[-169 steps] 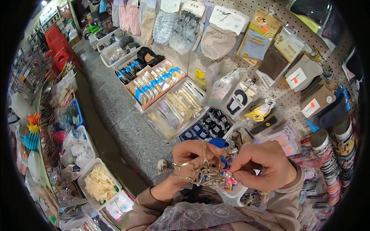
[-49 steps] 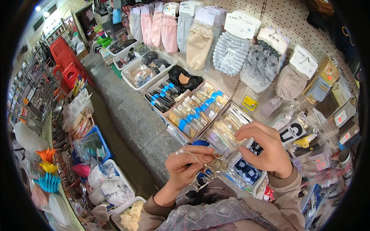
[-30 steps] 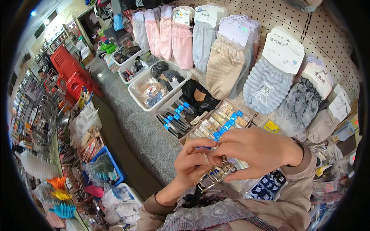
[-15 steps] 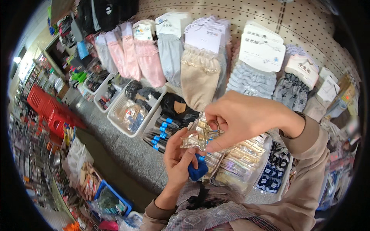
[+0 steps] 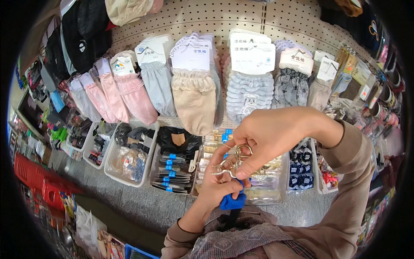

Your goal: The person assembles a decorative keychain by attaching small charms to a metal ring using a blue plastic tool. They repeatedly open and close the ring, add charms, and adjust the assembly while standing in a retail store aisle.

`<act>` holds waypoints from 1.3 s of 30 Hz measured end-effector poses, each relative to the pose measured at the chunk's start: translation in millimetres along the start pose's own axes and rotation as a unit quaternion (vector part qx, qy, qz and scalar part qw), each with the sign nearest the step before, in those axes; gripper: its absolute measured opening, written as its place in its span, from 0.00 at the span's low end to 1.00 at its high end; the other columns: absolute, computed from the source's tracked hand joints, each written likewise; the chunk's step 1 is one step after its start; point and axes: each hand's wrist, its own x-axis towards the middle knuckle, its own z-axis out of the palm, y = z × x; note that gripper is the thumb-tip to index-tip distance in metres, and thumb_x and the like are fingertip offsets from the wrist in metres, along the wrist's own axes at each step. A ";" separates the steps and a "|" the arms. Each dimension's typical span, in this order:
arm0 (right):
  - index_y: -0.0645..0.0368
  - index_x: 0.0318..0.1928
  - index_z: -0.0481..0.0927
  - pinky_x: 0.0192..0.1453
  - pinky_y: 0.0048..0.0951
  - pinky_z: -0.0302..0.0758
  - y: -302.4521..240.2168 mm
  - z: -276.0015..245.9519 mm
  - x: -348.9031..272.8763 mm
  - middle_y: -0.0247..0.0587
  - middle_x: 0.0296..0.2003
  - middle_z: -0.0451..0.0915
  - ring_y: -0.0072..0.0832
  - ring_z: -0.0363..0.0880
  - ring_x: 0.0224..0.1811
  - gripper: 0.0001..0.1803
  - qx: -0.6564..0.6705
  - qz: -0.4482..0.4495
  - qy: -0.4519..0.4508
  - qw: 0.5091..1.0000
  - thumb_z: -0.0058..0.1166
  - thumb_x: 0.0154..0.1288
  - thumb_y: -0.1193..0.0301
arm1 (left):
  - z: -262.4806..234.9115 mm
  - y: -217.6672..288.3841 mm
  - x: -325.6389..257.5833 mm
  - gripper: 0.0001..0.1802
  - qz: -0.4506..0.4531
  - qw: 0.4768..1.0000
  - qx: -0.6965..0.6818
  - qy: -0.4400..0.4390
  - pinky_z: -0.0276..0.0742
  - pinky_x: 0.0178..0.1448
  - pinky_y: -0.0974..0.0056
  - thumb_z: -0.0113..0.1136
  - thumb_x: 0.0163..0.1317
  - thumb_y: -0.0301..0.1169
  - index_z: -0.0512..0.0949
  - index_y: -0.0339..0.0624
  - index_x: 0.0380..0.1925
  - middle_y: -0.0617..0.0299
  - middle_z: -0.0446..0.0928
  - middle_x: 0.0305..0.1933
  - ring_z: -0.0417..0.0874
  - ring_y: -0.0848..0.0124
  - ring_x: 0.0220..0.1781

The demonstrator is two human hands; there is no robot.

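A shiny gold metal hair claw clip is held up between my two hands in front of my chest. My right hand comes from the right, its thumb and fingers pinched on the clip's upper part. From below, my left hand grips the clip's lower left side between thumb and fingers. A bright blue cloth piece hangs just under the left thumb; whether the hand holds it too I cannot make out. Fingers partly cover the clip.
Packaged sleeves hang on a pegboard ahead. Below stand white bins, one with bagged goods, another with gold-toned packets. Black items with blue labels lie between. A red plastic basket stands at left.
My view has turned left and levelled, so the racks and bins sit more squarely ahead. Both hands stay on the clip, which now looks more upright, with its rings showing.
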 end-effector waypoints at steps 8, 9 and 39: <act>0.64 0.40 0.77 0.32 0.31 0.74 -5.4 19.9 -32.8 0.41 0.28 0.80 0.30 0.80 0.29 0.27 0.053 -0.038 0.083 0.994 0.72 0.53 0.55 | 12.4 9.1 -7.8 0.55 0.073 0.995 0.068 0.018 0.80 0.28 0.70 0.65 0.58 0.15 0.40 0.50 0.76 0.47 0.77 0.54 0.86 0.60 0.46; 0.65 0.40 0.78 0.33 0.32 0.74 -3.7 21.5 -35.1 0.43 0.31 0.82 0.31 0.81 0.31 0.25 0.063 -0.046 0.097 0.992 0.71 0.54 0.57 | 11.4 10.8 -8.7 0.55 0.077 0.994 0.073 0.012 0.81 0.28 0.70 0.65 0.58 0.15 0.40 0.51 0.76 0.47 0.77 0.54 0.86 0.60 0.45; 0.59 0.35 0.81 0.34 0.39 0.75 -16.5 52.6 -6.2 0.39 0.32 0.80 0.41 0.80 0.33 0.04 -0.115 -0.180 0.370 0.904 0.60 0.59 0.76 | -20.2 33.1 -36.0 0.49 0.158 0.968 0.155 0.116 0.81 0.25 0.72 0.65 0.54 0.12 0.51 0.45 0.73 0.42 0.76 0.58 0.88 0.58 0.45</act>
